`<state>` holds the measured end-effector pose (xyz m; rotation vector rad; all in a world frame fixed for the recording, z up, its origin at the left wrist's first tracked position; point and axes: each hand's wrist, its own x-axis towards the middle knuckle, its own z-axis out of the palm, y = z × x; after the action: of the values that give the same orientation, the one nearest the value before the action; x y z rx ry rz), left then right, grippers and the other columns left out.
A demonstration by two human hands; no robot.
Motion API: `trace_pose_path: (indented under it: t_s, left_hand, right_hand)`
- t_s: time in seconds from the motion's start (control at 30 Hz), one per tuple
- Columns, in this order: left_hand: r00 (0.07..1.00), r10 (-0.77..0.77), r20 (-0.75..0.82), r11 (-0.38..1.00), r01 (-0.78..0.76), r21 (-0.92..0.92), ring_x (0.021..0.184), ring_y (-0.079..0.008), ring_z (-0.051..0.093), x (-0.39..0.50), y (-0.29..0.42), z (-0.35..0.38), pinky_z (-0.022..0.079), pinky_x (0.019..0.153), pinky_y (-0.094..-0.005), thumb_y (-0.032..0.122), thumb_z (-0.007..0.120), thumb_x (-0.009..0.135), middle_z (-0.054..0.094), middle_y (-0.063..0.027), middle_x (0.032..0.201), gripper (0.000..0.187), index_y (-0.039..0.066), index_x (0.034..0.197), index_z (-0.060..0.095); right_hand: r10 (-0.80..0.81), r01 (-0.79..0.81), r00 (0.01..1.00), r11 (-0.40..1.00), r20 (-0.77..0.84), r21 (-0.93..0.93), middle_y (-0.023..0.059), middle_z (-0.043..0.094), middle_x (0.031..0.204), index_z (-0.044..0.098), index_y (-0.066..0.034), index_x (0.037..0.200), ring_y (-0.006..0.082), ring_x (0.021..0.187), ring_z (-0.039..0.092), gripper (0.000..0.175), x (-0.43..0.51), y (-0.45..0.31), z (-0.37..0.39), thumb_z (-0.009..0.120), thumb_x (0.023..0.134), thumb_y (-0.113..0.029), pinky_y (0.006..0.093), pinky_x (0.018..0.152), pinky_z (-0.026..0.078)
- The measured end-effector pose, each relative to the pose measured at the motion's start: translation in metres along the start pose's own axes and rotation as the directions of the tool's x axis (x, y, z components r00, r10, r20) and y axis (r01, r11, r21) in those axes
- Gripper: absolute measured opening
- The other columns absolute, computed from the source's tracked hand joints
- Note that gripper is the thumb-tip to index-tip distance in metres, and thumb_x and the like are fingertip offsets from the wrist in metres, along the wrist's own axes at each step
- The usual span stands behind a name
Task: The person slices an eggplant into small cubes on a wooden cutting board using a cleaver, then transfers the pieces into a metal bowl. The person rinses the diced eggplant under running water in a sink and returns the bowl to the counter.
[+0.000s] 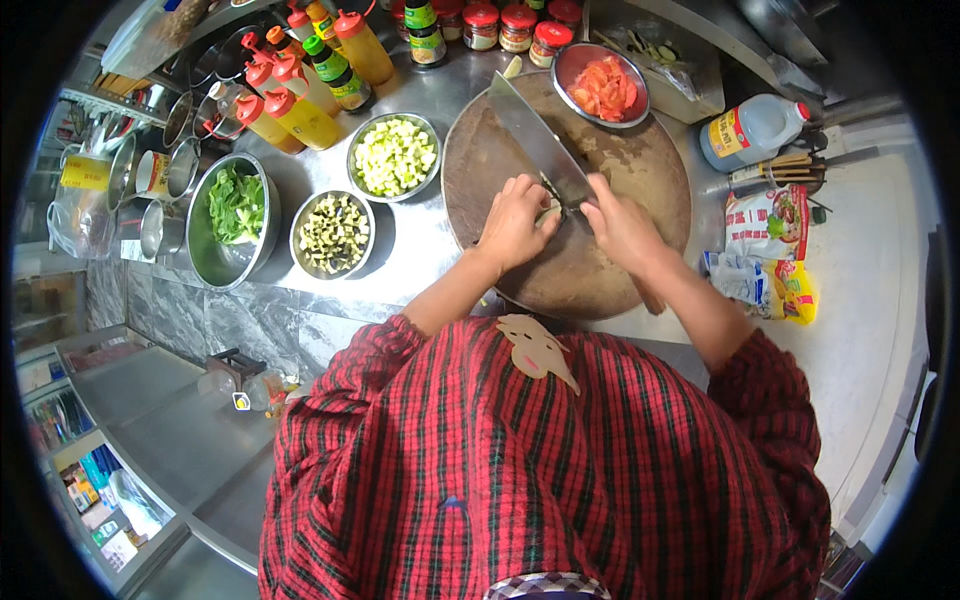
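Observation:
In my right hand [624, 229] is a cleaver [534, 139], its broad blade slanting up and left over a round wooden chopping block [630, 187]. The fingers of my left hand [519, 225] curl around a small pale green vegetable piece [549, 213], right beside the blade. Most of that piece is hidden by my fingers. A metal bowl of cut tomato [602, 86] rests on the block's far right edge. Past the blade's tip lies a pale green wedge [513, 67].
Left of the block stand bowls of diced green vegetable [396, 157], diced eggplant [333, 232] and leafy greens [236, 206]. Squeeze bottles [304, 120] and red-lidded jars [517, 28] line the back. At right are a plastic jug [754, 131] and food packets [766, 225].

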<state>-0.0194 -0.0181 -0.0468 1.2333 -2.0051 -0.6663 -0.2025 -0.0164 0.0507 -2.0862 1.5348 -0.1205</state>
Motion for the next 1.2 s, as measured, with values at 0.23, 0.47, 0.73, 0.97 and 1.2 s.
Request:
trace_pose_path:
  t_s: [0.23,0.47,0.73,0.97,1.2]
  left_hand:
    - [0.998,-0.007,0.058,1.0,0.006,0.027,0.098,-0.0331,0.05,-0.002,-0.001,-0.003,0.043,0.083,-0.0416,0.013,0.071,0.074,0.052,-0.0129,0.099,0.021,0.003,0.086,0.057]
    - [0.999,0.015,0.035,0.999,-0.016,0.034,0.098,-0.033,0.051,-0.007,-0.001,0.001,0.043,0.083,-0.0414,0.013,0.073,0.073,0.052,-0.0133,0.101,0.022,0.004,0.085,0.057]
    - [1.0,0.017,-0.004,0.998,-0.016,0.066,0.095,-0.0331,0.051,-0.015,0.001,-0.008,0.043,0.082,-0.0404,0.012,0.073,0.072,0.053,-0.0127,0.093,0.022,0.004,0.085,0.057]
    - [1.0,0.01,0.011,0.997,-0.01,0.072,0.096,-0.0334,0.051,-0.019,0.0,-0.006,0.044,0.083,-0.0403,0.01,0.072,0.071,0.053,-0.013,0.094,0.022,0.004,0.086,0.057]
    - [1.0,-0.018,-0.016,0.994,0.02,0.109,0.096,-0.0338,0.05,-0.026,0.008,-0.015,0.043,0.084,-0.0419,0.012,0.073,0.071,0.052,-0.0135,0.097,0.026,0.003,0.088,0.056]
  right_hand:
    - [0.069,-0.018,0.952,0.985,0.297,-0.17,0.0266,0.064,0.084,0.035,-0.0034,0.122,0.0465,0.082,0.061,0.03,-0.02,-0.01,-0.025,0.047,0.097,-0.016,0.0553,0.069,0.045]
    - [-0.037,0.037,0.999,0.999,0.035,-0.001,0.0293,0.062,0.081,0.036,-0.0076,0.123,0.0487,0.079,0.059,0.033,0.01,-0.004,0.01,0.052,0.096,-0.018,0.0553,0.066,0.043]
    - [-0.017,0.061,0.966,0.985,0.259,-0.162,0.0264,0.064,0.085,0.035,-0.0046,0.121,0.0464,0.08,0.061,0.03,-0.026,-0.009,-0.023,0.048,0.097,-0.016,0.0546,0.067,0.046]
    - [-0.137,0.144,0.986,0.987,0.1,-0.066,0.0263,0.064,0.084,0.035,-0.0038,0.121,0.0469,0.08,0.061,0.029,0.011,-0.014,0.012,0.047,0.097,-0.015,0.0554,0.068,0.045]
    - [-0.073,0.084,0.985,0.994,0.154,-0.068,0.0284,0.062,0.082,0.036,-0.0068,0.123,0.0489,0.08,0.059,0.031,-0.027,-0.012,-0.019,0.05,0.097,-0.017,0.055,0.066,0.043]
